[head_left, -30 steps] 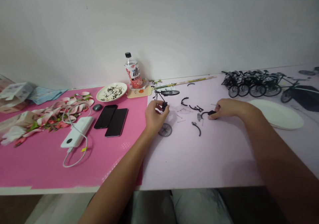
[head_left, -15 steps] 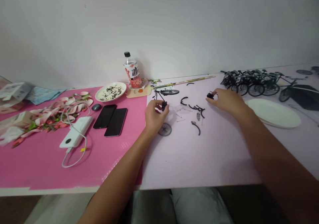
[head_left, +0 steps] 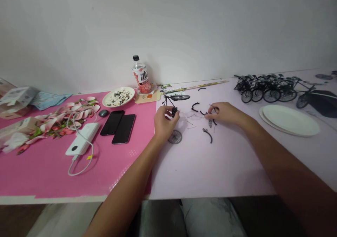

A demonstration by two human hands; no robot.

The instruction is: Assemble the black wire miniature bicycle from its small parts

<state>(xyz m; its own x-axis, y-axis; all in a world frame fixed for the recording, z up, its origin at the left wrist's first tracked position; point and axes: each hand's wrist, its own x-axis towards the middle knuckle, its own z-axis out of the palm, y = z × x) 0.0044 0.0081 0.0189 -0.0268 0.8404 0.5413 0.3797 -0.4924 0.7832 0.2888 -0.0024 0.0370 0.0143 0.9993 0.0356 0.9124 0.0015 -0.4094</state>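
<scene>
Black bike frame is at the left edge of the lilac worktop, held. Clock centred on it, 12 = wall.

Left hand: thumb and fingers pinched on the frame, hardly any gap. Right hand at 3 o'clock: fingers bent, thumb close to fingertips, low over the loose parts. Dark sliver at the fingertips; can't tell if gripped or just behind.

Wheel by the frame's upper end, 1 to 2 o'clock; can't tell if joined. Second wheel flat at 6, just beside the left wrist.

Loose parts between the hands: black curved strip at 3, another curved strip at 4, thin pins around 4, small grey rack just below the right fingers.

Further out: row of small bikes between 2 and 3, two white plates at 3, overlapping. Bottle between 10 and 11, upright. Plate of scraps past 9. Two phones at 8, touching. White power bank beyond, cable attached.
</scene>
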